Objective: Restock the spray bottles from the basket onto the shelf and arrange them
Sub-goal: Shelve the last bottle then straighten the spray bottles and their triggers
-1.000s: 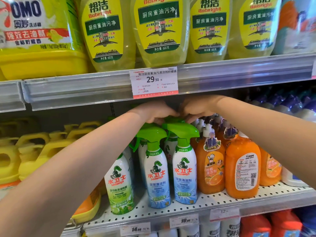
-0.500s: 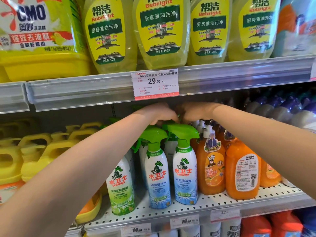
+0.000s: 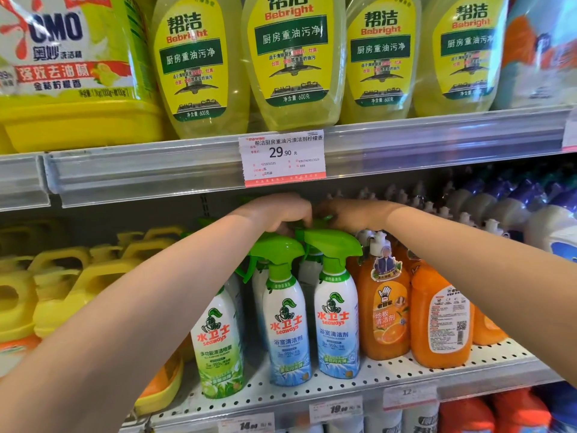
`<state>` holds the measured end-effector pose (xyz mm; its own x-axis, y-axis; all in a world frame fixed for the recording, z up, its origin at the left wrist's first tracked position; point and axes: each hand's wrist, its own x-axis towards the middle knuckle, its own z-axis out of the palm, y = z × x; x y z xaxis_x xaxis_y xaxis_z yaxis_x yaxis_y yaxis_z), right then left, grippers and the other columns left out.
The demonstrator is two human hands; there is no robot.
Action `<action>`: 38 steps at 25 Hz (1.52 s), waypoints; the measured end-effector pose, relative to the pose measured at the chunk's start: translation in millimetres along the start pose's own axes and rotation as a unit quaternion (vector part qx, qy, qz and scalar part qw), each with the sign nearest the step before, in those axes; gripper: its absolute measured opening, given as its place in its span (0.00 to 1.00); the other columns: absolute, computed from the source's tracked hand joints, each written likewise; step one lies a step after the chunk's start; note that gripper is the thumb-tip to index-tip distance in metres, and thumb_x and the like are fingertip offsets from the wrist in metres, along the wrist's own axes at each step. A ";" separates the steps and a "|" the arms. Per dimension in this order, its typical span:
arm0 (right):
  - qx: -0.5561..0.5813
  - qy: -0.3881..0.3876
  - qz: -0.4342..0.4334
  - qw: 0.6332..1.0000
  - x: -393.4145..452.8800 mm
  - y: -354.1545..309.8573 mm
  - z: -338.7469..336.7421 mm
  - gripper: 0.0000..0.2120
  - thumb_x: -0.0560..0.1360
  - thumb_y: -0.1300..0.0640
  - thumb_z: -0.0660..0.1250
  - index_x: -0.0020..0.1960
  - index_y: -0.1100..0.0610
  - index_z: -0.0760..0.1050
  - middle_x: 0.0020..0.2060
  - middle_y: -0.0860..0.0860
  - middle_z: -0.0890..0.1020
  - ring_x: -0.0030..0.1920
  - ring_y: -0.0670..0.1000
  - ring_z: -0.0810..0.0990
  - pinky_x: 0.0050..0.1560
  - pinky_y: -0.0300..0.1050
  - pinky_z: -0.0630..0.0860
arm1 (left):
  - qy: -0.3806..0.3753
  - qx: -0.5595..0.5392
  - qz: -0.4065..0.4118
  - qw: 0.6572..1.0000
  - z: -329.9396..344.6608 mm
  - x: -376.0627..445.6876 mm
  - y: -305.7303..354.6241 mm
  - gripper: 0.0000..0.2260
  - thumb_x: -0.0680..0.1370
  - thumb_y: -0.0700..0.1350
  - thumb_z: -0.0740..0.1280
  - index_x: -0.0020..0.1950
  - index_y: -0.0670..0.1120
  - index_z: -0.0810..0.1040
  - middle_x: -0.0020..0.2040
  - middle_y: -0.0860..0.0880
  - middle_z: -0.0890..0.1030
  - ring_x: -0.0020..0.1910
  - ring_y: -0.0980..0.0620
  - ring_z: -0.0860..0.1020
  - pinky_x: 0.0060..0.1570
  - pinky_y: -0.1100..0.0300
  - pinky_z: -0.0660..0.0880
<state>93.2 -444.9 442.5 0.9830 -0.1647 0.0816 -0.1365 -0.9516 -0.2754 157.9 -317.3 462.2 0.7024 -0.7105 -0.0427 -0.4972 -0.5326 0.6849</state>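
Two white spray bottles with green trigger heads and blue labels stand at the front of the perforated shelf: a left spray bottle and a right spray bottle. A green-label spray bottle stands to their left. More green heads show behind them. My left hand and my right hand reach in above the front row, side by side. The fingers of each curl over a green spray head in the row behind. The bodies of those back bottles are mostly hidden. The basket is not in view.
Orange pump bottles stand close to the right of the sprays, and yellow jugs to the left. The upper shelf rail with a price tag hangs just above my hands. Large yellow bottles fill that upper shelf.
Both hands stay curled on the back-row spray heads. Only the view has shifted slightly, so the shelves sit a little lower in frame.
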 end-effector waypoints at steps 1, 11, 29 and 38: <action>-0.003 0.005 -0.001 1.000 0.7 1.5 1.6 0.25 0.74 0.62 0.64 0.71 0.57 0.64 0.70 0.56 0.70 0.67 0.54 0.71 0.68 0.51 0.68 | -0.002 0.000 -0.001 1.000 -0.6 1.9 -0.6 0.08 0.73 0.31 0.62 0.36 0.42 0.72 0.34 0.43 0.74 0.31 0.46 0.74 0.31 0.57 0.75; -0.019 0.038 -0.010 0.999 1.1 7.8 5.6 0.20 0.75 0.59 0.64 0.66 0.61 0.69 0.64 0.60 0.75 0.62 0.57 0.75 0.63 0.50 0.71 | -0.008 -0.003 0.035 0.999 -9.6 -4.1 -3.3 0.07 0.74 0.31 0.65 0.50 0.38 0.77 0.41 0.46 0.75 0.39 0.52 0.75 0.43 0.58 0.78; -0.022 0.071 0.014 0.997 -6.6 7.6 9.3 0.19 0.76 0.57 0.62 0.65 0.62 0.69 0.62 0.61 0.76 0.60 0.57 0.75 0.50 0.38 0.66 | 0.041 0.049 0.107 0.992 -9.3 11.4 -21.9 0.16 0.73 0.31 0.67 0.61 0.36 0.76 0.48 0.42 0.78 0.44 0.50 0.76 0.39 0.67 0.75; -0.021 0.063 0.012 0.998 -7.4 3.9 5.6 0.17 0.75 0.56 0.65 0.62 0.61 0.74 0.59 0.60 0.79 0.57 0.57 0.78 0.55 0.43 0.72 | 0.027 0.139 0.147 0.979 -18.4 3.3 -24.6 0.16 0.74 0.38 0.68 0.61 0.41 0.77 0.57 0.42 0.81 0.52 0.50 0.76 0.55 0.61 0.69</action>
<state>86.1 -445.9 435.5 0.9565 -0.2162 0.1959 -0.1674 -0.9566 -0.2383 181.8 -298.2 458.6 0.5297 -0.8307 0.1711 -0.7965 -0.4180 0.4368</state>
